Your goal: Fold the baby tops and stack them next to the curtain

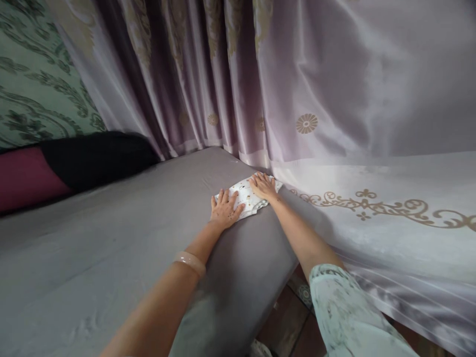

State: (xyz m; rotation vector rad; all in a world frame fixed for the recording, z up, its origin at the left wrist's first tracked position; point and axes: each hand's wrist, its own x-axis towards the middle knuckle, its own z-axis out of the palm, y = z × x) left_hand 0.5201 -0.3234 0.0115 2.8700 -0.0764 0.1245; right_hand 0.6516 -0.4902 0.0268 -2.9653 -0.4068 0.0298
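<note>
In front of you, a shiny mauve curtain (342,89) hangs in folds, with gold motifs and scrollwork (368,203) on its pale band. To your left, a black-and-maroon padded piece (92,161) lines the grey bed (92,248) below a green patterned wall (37,74). You also see brown floor (280,325) beside the bed.

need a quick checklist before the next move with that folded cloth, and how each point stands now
1. Left hand on the cloth: ok, fingers spread over its left end.
2. Right hand on the cloth: ok, lying over its right end.
3. Cloth resting on the bed: ok.
4. Cloth clear of the curtain: cannot tell, its right end lies close.
5. Bracelet clear of the cloth: ok, up the left forearm.
</note>
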